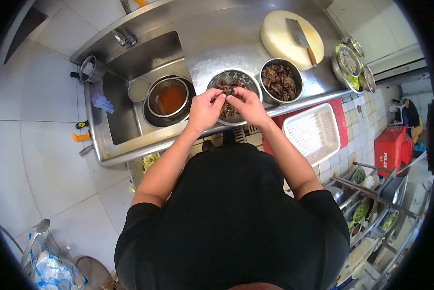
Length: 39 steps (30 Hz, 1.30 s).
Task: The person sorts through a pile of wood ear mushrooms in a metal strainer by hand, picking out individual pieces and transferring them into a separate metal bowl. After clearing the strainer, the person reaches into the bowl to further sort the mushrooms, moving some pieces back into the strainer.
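Both hands meet above a perforated metal colander [216, 79] at the counter's front edge. My left hand [206, 108] has its fingers pinched on a piece of dark brown food, which looks like fungus. Pinched on the same small piece from the other side is my right hand [248, 107]. More dark pieces [229, 109] lie in the colander beneath the fingers. Just right of it stands a metal pot [281, 81] filled with similar dark, ruffled pieces.
Left is a sink [119, 116] with a bowl of brownish liquid [171, 99]. A cleaver [300, 38] lies on a round cutting board [275, 36]. Bowls with greens [355, 82] stand at the right. A white basket [313, 133] sits below the counter edge.
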Tool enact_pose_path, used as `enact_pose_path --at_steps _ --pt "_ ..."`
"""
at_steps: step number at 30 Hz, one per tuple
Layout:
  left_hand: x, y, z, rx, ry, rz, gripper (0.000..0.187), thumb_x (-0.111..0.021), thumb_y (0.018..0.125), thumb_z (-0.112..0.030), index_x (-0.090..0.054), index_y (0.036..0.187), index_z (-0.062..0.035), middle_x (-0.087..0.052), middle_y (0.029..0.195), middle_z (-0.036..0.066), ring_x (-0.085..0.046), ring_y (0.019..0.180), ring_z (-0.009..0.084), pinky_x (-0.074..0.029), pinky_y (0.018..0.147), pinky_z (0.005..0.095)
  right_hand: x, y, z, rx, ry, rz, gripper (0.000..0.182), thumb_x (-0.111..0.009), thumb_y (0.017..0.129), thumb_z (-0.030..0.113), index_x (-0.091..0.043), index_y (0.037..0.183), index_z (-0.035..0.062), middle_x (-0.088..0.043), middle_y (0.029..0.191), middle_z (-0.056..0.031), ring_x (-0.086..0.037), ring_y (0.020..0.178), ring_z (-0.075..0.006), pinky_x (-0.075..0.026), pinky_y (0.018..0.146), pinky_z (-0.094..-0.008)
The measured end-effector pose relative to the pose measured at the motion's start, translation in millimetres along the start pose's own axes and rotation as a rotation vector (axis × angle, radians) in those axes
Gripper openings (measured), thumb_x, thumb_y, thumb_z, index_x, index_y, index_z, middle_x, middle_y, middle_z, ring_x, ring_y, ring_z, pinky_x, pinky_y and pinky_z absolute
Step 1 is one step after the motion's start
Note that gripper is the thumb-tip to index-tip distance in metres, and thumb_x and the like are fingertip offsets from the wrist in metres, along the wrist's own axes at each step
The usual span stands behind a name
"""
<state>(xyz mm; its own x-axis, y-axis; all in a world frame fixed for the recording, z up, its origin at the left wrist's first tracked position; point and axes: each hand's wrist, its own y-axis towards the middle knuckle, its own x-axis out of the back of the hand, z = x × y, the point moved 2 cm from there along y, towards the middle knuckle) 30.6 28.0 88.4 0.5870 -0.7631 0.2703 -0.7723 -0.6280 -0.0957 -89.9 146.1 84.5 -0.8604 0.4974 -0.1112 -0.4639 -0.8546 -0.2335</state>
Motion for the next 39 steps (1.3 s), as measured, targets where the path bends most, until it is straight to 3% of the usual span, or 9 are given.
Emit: enact_pose_path --at_steps 4,9,13,17,25,26,32,35,39 --pt "2 -8 6 -0.064 0.015 -0.061 0.017 -0.070 0.093 -0.015 -0.072 0.097 0.0011 -0.072 0.074 0.005 -0.064 0.064 0.0072 -0.052 0.062 0.0257 -14 -4 -16 -0.083 0.294 -0.020 0.008 -0.061 0.100 0.014 -0.064 0.096 0.0078 -0.056 0.077 0.0069 -0.042 0.064 -0.0013 -0.033 0.056 -0.0209" --pt "-12 -6 23 0.096 -0.616 0.014 0.015 -0.067 0.096 -0.010 -0.068 0.101 0.0043 -0.069 0.076 0.006 -0.062 0.060 0.0098 -0.051 0.056 0.0240 -27 -16 -13 -0.078 0.578 -0.054 0.006 -0.057 0.102 0.011 -0.059 0.098 0.0067 -0.060 0.083 0.0009 -0.048 0.065 -0.0061 -0.038 0.059 -0.0228" --pt "-9 -1 25 0.087 -0.751 0.071 0.018 -0.066 0.097 -0.009 -0.066 0.108 0.0056 -0.070 0.081 0.008 -0.065 0.067 0.0113 -0.053 0.060 0.0253 -27 -11 -17 -0.030 0.584 -0.101 0.006 -0.059 0.103 0.013 -0.059 0.101 0.0070 -0.060 0.083 0.0005 -0.050 0.067 -0.0067 -0.039 0.060 -0.0234" --pt "-5 -5 15 -0.250 -0.213 -0.005 0.026 -0.074 0.092 -0.011 -0.066 0.113 0.0039 -0.071 0.090 0.006 -0.067 0.075 0.0126 -0.056 0.070 0.0257 -13 -4 -7 0.022 0.325 -0.169 0.007 -0.063 0.101 0.010 -0.059 0.104 0.0061 -0.066 0.086 -0.0008 -0.058 0.070 -0.0073 -0.046 0.062 -0.0235" --pt "-37 8 -13 -0.384 0.326 -0.011 0.017 -0.070 0.090 -0.010 -0.062 0.101 0.0006 -0.069 0.088 0.017 -0.068 0.080 0.0329 -0.054 0.074 0.0389 51 11 -5 0.077 -0.445 -0.066 0.020 -0.066 0.097 0.017 -0.066 0.109 0.0013 -0.070 0.085 -0.0072 -0.063 0.075 -0.0134 -0.051 0.071 -0.0305" --pt "-45 10 -17 -0.349 0.328 0.008 0.015 -0.065 0.092 -0.012 -0.060 0.098 0.0007 -0.066 0.093 0.022 -0.063 0.088 0.0438 -0.052 0.079 0.0470 59 14 -10 0.065 -0.495 -0.075 0.021 -0.066 0.096 0.018 -0.066 0.111 0.0024 -0.070 0.084 -0.0098 -0.063 0.075 -0.0169 -0.051 0.074 -0.0329" --pt "-83 25 -21 -0.317 0.573 0.066 0.016 -0.056 0.098 -0.016 -0.058 0.098 0.0000 -0.064 0.094 0.024 -0.062 0.089 0.0463 -0.050 0.078 0.0515 92 29 -33 0.131 -0.393 -0.115 0.016 -0.061 0.099 0.014 -0.063 0.109 0.0021 -0.064 0.077 -0.0090 -0.057 0.068 -0.0167 -0.047 0.066 -0.0350" --pt "-94 35 -23 -0.237 0.452 0.127 0.018 -0.054 0.098 -0.016 -0.057 0.098 0.0018 -0.065 0.095 0.025 -0.064 0.090 0.0438 -0.052 0.079 0.0487 98 33 -50 0.033 0.111 0.000 0.013 -0.051 0.106 0.013 -0.059 0.108 0.0032 -0.060 0.082 -0.0021 -0.051 0.067 -0.0112 -0.044 0.062 -0.0288" --pt "-118 44 0 0.206 -0.548 0.224 0.025 -0.052 0.107 -0.025 -0.058 0.107 -0.0008 -0.070 0.090 0.009 -0.069 0.083 0.0200 -0.055 0.072 0.0313 107 22 -28 -0.140 0.519 0.093 0.015 -0.047 0.109 0.016 -0.057 0.107 0.0063 -0.059 0.090 -0.0003 -0.048 0.071 -0.0085 -0.044 0.064 -0.0251"
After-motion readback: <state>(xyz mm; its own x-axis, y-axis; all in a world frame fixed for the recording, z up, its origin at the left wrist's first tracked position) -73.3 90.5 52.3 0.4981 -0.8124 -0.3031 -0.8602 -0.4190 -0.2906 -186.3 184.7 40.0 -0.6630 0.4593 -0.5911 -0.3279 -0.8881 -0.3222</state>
